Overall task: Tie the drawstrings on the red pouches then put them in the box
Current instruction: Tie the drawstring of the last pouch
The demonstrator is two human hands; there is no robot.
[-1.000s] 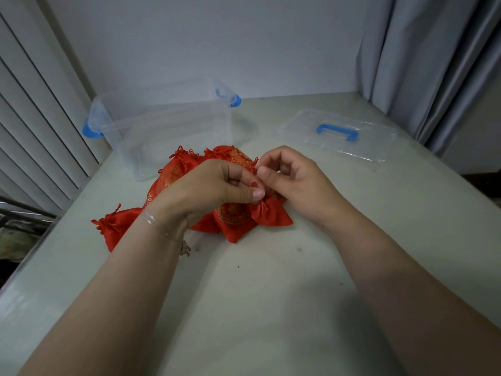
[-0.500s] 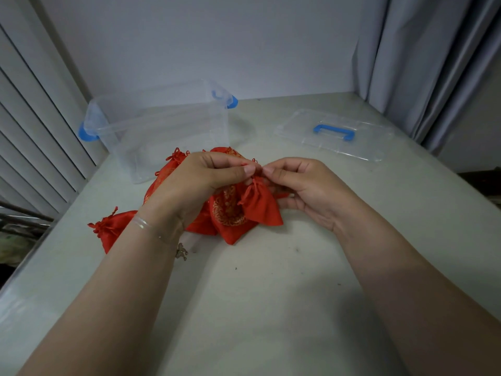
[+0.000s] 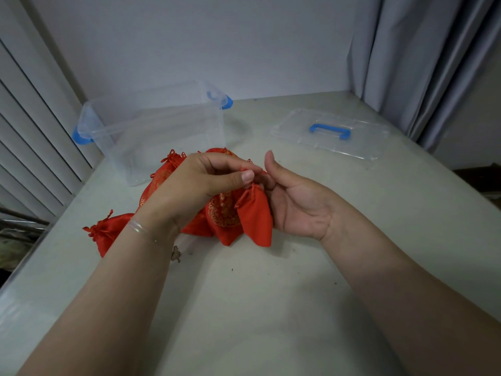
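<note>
A small plain red pouch [image 3: 256,213] hangs with its gathered neck pinched between the thumb and fingers of my left hand [image 3: 195,191]. My right hand [image 3: 298,207] is just right of it, palm turned toward the pouch and thumb raised free; its fingertips reach behind the neck and are partly hidden. Under both hands lies a pile of red pouches with gold embroidery [image 3: 223,217]. Another red pouch [image 3: 108,232] lies apart at the left. The clear box [image 3: 151,131] with blue clips stands open behind the pile, with nothing visible inside.
The box's clear lid [image 3: 352,147] with a blue handle [image 3: 329,130] lies flat at the back right. The pale table [image 3: 257,308] ends at a left edge beside window blinds [image 3: 32,137]. Grey curtains [image 3: 423,63] hang at the right.
My left hand has lifted the small pouch by its neck. My right hand has let go of its pinch and turned palm-up, thumb raised.
</note>
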